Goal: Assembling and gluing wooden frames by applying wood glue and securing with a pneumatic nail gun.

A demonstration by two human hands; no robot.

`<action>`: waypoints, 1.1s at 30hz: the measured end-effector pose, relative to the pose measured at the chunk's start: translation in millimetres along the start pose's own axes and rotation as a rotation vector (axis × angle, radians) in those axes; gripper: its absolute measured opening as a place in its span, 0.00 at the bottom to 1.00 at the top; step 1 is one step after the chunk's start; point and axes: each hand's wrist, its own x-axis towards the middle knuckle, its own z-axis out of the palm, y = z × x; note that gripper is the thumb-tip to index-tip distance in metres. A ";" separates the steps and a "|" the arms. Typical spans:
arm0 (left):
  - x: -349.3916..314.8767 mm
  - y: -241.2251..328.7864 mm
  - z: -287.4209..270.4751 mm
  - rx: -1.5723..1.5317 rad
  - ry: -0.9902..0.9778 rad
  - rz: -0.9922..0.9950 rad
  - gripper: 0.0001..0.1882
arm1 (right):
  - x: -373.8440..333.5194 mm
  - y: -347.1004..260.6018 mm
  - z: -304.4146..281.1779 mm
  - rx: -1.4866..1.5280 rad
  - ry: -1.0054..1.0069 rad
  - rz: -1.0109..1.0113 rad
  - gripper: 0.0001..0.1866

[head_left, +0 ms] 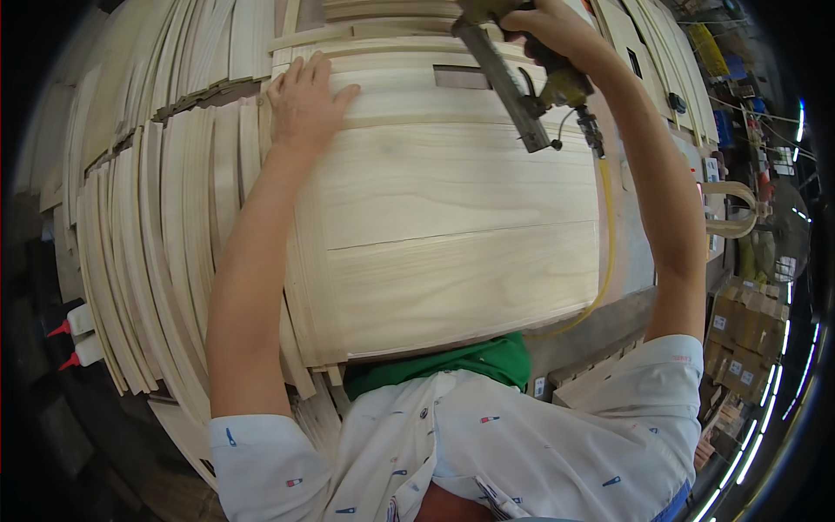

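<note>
My right hand (561,35) is wrapped round the grip of a pneumatic nail gun (503,78) at the upper right. The gun's long magazine slants over a pale wooden panel (461,191); whether its nose touches the wood cannot be seen. From the fitting below the grip, a yellow air hose (609,235) runs down along the panel's right side. Fingers spread, my left hand (309,100) lies on the panel's upper left, by a narrow wooden strip. A rectangular slot (461,77) is cut near the top of the panel.
Stacks of thin wooden strips (178,187) crowd the left side, and more boards lie at the top. Two white bottles with red tips (80,335) are at the far left. Cardboard boxes (744,331) and a fan (787,226) stand to the right.
</note>
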 end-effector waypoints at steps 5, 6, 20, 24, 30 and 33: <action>4.1 1.9 1.3 0.010 -0.006 0.010 0.33 | 2.5 49.3 -20.6 0.042 0.087 0.047 0.11; 3.7 1.3 1.4 0.010 -0.007 0.017 0.33 | 1.9 54.0 -21.3 0.036 0.088 0.084 0.11; -13.4 -1.8 5.0 -0.205 0.322 0.264 0.12 | -210.4 215.2 -70.0 0.043 0.195 0.180 0.12; -63.9 -0.3 -61.2 -0.160 0.260 0.124 0.10 | -259.3 278.1 -62.0 0.205 0.235 0.358 0.12; -177.4 -60.1 -174.5 0.156 0.288 -0.148 0.15 | -290.8 319.8 -49.9 0.241 0.299 0.375 0.13; -211.9 -72.3 -205.9 0.278 0.272 -0.278 0.14 | -291.7 334.2 -41.1 0.236 0.349 0.353 0.13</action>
